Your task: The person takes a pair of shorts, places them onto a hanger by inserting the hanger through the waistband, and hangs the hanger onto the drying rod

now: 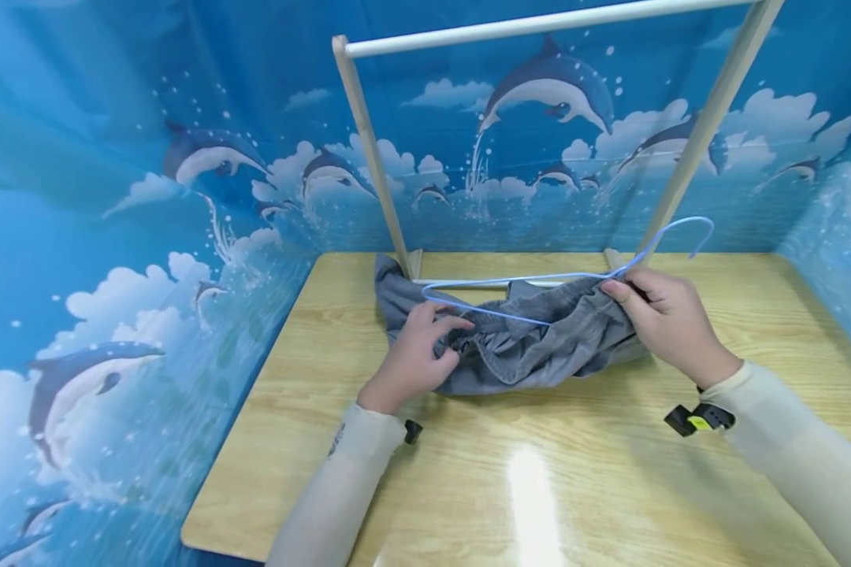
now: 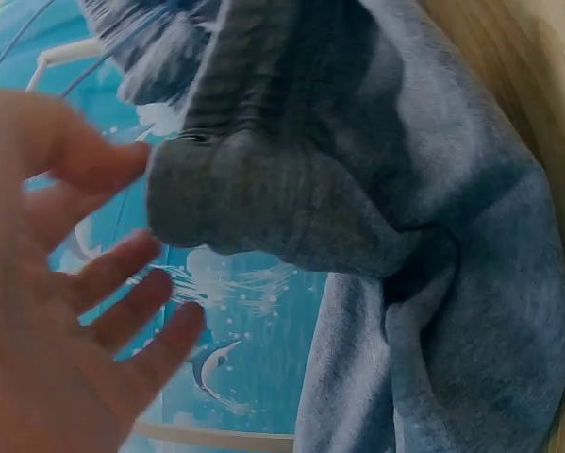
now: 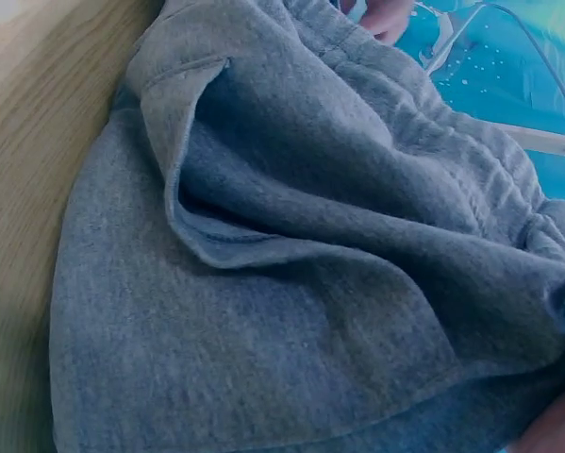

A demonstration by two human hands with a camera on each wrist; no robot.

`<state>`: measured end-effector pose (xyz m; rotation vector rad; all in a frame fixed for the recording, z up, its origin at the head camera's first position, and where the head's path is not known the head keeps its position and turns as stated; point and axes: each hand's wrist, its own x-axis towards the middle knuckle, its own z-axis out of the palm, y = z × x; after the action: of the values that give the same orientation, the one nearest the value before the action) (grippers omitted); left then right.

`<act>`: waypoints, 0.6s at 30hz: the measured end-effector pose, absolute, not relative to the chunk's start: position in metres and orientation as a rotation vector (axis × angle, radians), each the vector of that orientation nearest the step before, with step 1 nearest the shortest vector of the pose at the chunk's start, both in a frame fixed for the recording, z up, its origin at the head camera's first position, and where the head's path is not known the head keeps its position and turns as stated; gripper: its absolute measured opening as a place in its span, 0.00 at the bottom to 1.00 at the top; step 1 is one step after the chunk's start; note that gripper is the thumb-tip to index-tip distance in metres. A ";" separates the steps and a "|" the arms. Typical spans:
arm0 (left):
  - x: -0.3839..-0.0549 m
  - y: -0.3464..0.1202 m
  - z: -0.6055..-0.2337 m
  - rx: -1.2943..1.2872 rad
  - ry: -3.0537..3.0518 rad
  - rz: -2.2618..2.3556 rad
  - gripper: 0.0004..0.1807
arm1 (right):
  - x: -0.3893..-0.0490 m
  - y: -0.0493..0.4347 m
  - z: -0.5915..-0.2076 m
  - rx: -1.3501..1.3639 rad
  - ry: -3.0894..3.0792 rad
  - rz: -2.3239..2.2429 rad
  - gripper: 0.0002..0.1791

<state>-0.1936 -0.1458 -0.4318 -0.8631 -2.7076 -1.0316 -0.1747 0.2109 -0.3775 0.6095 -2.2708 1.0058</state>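
Grey pants (image 1: 532,364) with a gathered elastic waistband (image 3: 423,94) lie bunched across the table. A thin blue hanger (image 1: 496,313) crosses over them; its left end shows outside, while the lower bar's right part disappears into the cloth. My right hand (image 1: 670,315) pinches the waistband together with the hanger just below its hook. At the left, my left hand (image 1: 414,350) is by the waistband and the hanger's left end. Its fingers (image 2: 174,344) are spread and loosely bent in the left wrist view, with one fingertip right at the waistband's edge. An open pocket (image 3: 207,217) faces the right wrist camera.
Behind the pants stands a rack with a white top bar (image 1: 539,29) and wooden posts (image 1: 372,142); its white lower bar runs close behind the cloth. The wooden table (image 1: 312,465) meets a blue dolphin-print curtain (image 1: 149,299) at the back and sides.
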 end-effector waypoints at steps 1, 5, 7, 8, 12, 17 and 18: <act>-0.193 -0.145 -0.431 -0.870 -2.764 -0.934 0.23 | -0.175 0.211 -0.377 0.603 -2.271 1.000 0.07; -0.194 -0.141 -0.430 -0.902 -2.854 -0.660 0.20 | -0.177 0.213 -0.377 0.577 -2.272 0.996 0.09; -0.195 -0.141 -0.430 -0.928 -2.854 -0.601 0.17 | -0.177 0.215 -0.377 0.567 -2.270 0.992 0.10; -0.195 -0.140 -0.431 -0.940 -2.846 -0.589 0.16 | -0.178 0.216 -0.377 0.563 -2.269 0.988 0.11; -0.198 -0.142 -0.431 -0.938 -2.799 -0.627 0.10 | -0.179 0.220 -0.378 0.565 -2.266 0.957 0.11; -0.200 -0.148 -0.428 -0.902 -2.742 -0.673 0.07 | -0.181 0.225 -0.379 0.582 -2.268 0.915 0.15; -0.200 -0.150 -0.427 -0.894 -2.734 -0.684 0.07 | -0.182 0.225 -0.379 0.584 -2.269 0.903 0.15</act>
<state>-0.2003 -0.1502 -0.4268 -0.8939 -2.7340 -0.6837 -0.1817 0.2255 -0.3793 0.5837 -2.2686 0.9032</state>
